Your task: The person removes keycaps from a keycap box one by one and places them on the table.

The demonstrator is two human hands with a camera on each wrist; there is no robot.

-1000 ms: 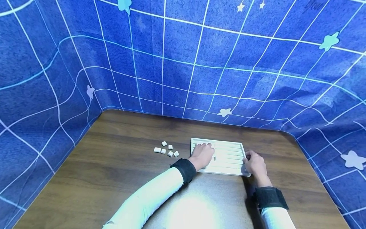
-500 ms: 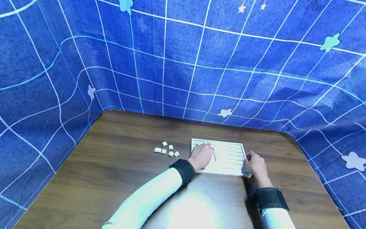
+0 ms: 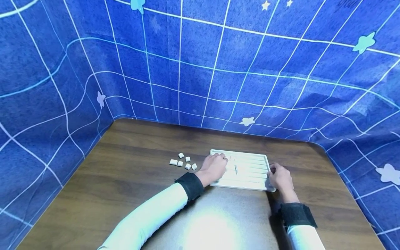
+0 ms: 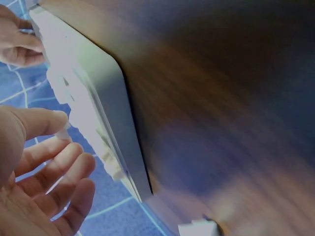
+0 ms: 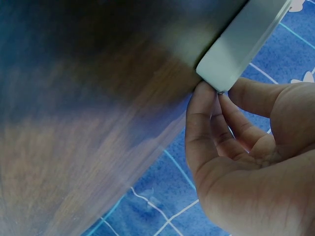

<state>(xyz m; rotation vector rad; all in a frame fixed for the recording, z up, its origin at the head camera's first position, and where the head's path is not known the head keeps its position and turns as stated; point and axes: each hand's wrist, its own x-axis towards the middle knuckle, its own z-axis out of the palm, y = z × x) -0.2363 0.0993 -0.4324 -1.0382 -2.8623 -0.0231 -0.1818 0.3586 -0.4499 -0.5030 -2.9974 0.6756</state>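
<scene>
A white tray (image 3: pixel 253 170) with long parallel grooves lies on the table. My left hand (image 3: pixel 215 167) is over its left part, and in the left wrist view the thumb and index finger pinch a small white keycap (image 4: pixel 63 132). The other fingers are loosely bent. Several pale keycaps (image 4: pixel 112 167) sit in the tray near that hand, and one piece (image 3: pixel 235 169) stands up from a groove. At the tray's right end, my right hand (image 3: pixel 280 178) grips the edge; the right wrist view has thumb and fingertips around the corner.
Several loose white keycaps (image 3: pixel 188 166), one of them wider, lie on the wooden table (image 3: pixel 134 173) left of the tray. Behind the table hangs a blue cloth (image 3: pixel 193 80) with white lines and stars. A bright light spot falls on the table's front.
My left hand has shifted slightly left along the tray, so more of its middle shows. The right hand stays at the tray's right end.
</scene>
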